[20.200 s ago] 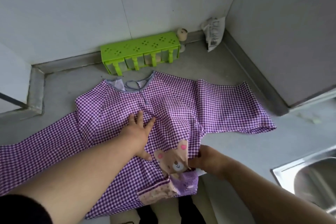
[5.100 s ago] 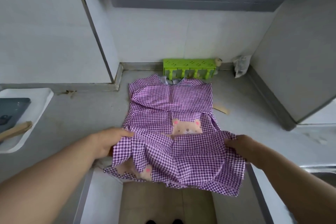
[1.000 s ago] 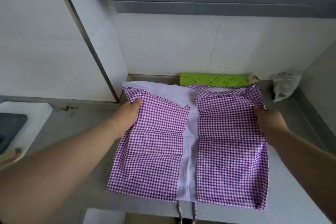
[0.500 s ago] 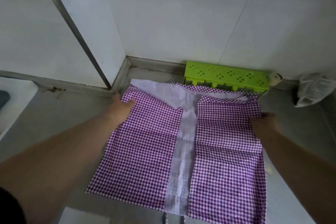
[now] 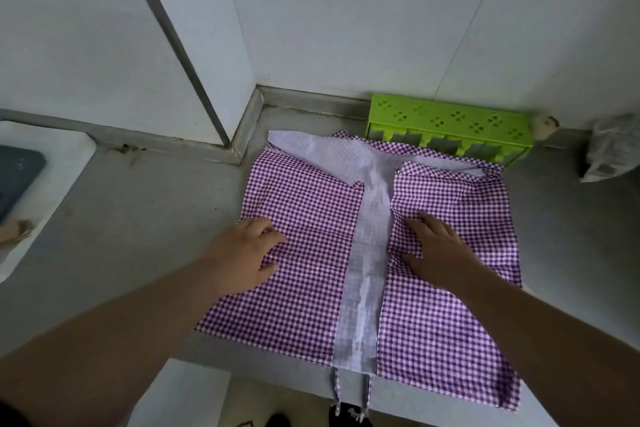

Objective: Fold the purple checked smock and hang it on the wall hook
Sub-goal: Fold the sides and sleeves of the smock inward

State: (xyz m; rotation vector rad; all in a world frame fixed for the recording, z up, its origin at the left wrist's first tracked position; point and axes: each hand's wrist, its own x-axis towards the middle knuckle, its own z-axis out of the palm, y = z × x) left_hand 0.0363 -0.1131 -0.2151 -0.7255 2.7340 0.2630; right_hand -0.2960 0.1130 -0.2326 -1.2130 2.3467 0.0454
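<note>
The purple checked smock (image 5: 311, 218) lies flat on the grey counter (image 5: 138, 225), back side up, with both side panels folded inward and a pale lining strip down the middle. Two thin ties hang over the counter's front edge. My left hand (image 5: 246, 253) rests flat on the left panel near its outer edge. My right hand (image 5: 436, 246) lies flat on the right panel beside the pale strip, fingers spread. No wall hook is in view.
A green plastic rack (image 5: 450, 125) stands against the back wall just behind the smock. A crumpled bag (image 5: 609, 149) sits at the far right. A white tray (image 5: 41, 184) with a dark item is at the left. White walls form a corner behind.
Both hands let go of the smock's top corners and moved down and inward onto the panels. The smock now lies flat on the counter.
</note>
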